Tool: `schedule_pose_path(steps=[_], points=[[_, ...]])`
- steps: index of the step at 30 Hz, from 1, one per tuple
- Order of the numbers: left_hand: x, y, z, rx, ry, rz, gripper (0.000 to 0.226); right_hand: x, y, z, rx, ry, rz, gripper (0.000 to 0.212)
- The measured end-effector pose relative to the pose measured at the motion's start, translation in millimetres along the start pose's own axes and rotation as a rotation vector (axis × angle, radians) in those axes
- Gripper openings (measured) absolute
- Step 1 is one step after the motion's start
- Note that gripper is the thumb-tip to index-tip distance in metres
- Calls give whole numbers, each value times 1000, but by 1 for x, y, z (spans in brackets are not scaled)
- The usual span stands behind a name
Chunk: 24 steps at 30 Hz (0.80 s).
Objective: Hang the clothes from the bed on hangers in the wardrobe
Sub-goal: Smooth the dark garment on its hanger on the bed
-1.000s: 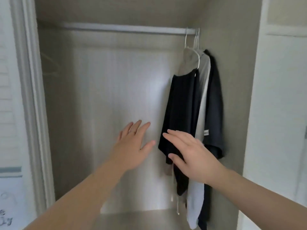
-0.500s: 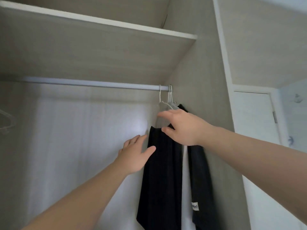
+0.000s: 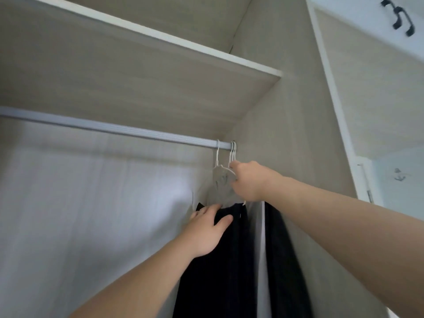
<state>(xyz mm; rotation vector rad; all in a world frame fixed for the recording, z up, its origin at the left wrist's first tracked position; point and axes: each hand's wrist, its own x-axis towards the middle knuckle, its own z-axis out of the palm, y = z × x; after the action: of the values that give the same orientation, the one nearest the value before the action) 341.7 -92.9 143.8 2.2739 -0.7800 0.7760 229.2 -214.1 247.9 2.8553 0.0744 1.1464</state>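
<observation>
Standing here, I can read no writing, label, brand or number anywhere: not on the dark hanging garments, the white wire hangers or the pale wood-grain wardrobe panels.

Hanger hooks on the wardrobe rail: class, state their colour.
White: the thin wire hanger hooks show best in the head view.
</observation>
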Motion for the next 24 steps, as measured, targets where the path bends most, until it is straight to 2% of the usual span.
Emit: schedule_pose_path(steps=[3,6,8,10,13,16,18,20,24], points=[[11,-3,7,-104,2,40,61,2,-8,6,-22,-18,43,35],[20,-11,14,-180,23,76,72,13,-16,9,15,-16,109,30],[24,-19,16,-218,14,97,75,23,-21,10,171,-17,183,21],[24,-25,12,-240,7,109,72,32,-26,11,484,-62,299,15],[21,-35,4,-277,1,95,59,39,-34,13,844,-85,404,26],[18,-45,-7,-313,-19,93,44,48,-40,15,1038,-119,498,35],[18,-50,-14,-313,-37,107,31,57,-43,18,1124,-137,567,36],[19,-53,-20,-307,-46,118,28,63,-48,22,1203,-146,606,34],[16,-56,-22,-303,-56,136,28,67,-56,35,1321,-9,629,27]])
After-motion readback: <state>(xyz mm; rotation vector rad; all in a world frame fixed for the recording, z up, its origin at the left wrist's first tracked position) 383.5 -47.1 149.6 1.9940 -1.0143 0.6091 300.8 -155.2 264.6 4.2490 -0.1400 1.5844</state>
